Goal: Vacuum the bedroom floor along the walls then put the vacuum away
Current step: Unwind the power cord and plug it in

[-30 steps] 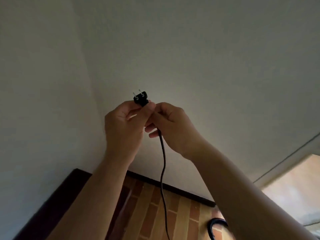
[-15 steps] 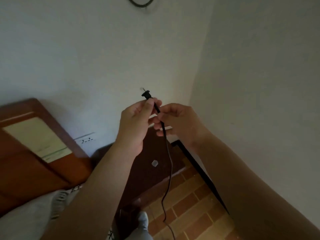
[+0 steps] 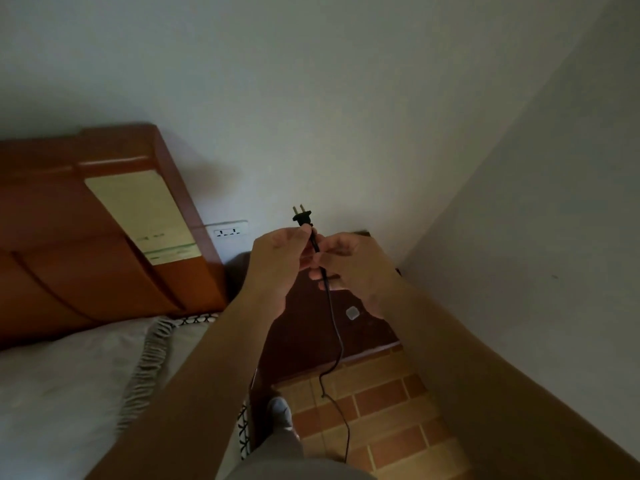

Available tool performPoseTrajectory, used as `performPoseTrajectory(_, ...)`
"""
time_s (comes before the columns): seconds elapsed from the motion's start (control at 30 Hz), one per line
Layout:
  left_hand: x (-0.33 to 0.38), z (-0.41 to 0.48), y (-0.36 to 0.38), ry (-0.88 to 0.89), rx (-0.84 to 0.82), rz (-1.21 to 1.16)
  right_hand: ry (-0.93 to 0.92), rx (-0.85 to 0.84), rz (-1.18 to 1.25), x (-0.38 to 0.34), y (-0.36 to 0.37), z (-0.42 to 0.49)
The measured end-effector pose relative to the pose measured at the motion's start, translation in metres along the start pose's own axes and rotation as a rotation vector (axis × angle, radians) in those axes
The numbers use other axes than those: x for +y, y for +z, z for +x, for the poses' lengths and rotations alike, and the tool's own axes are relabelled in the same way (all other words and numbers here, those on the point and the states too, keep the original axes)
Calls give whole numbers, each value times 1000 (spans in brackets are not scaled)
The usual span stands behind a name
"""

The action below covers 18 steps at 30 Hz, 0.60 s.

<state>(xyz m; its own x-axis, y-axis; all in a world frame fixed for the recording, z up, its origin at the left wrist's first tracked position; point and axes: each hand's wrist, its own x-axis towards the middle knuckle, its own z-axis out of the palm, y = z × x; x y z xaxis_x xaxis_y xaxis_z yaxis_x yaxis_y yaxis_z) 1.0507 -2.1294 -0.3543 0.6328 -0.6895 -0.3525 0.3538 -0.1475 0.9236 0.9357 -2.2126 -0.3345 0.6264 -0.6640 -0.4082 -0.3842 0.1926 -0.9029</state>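
A black two-pin plug points upward in front of the white wall, its prongs bare. My left hand pinches the cord just under the plug. My right hand holds the black cord a little lower. From there the cord hangs down and trails over the brick-pattern floor. A white wall socket sits left of the plug, beside the headboard. The vacuum itself is out of view.
A wooden headboard and a bed with grey bedding fill the left. A dark wooden nightstand stands in the corner under my hands, with a small pale object on it. My foot is on the floor.
My view has swung left from the bare wall corner to the bed, nightstand and socket. Both hands kept hold of the plug and cord throughout.
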Motion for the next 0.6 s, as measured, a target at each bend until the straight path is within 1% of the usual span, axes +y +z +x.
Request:
performPoseTrajectory(0.13,-20,27,-20,-104,4,21,81,-38,-46,16,26,34)
performPoseTrajectory(0.27,-46,45,-37,-164,10,50,169,-83,-45,32,43,60)
performPoseTrajectory(0.43,-73,62,-49,-248,116,16,262,-168,-84,54,56,90)
performPoseTrajectory(0.6,-96,89,-56,-323,260,-12,306,-251,-63,72,74,125)
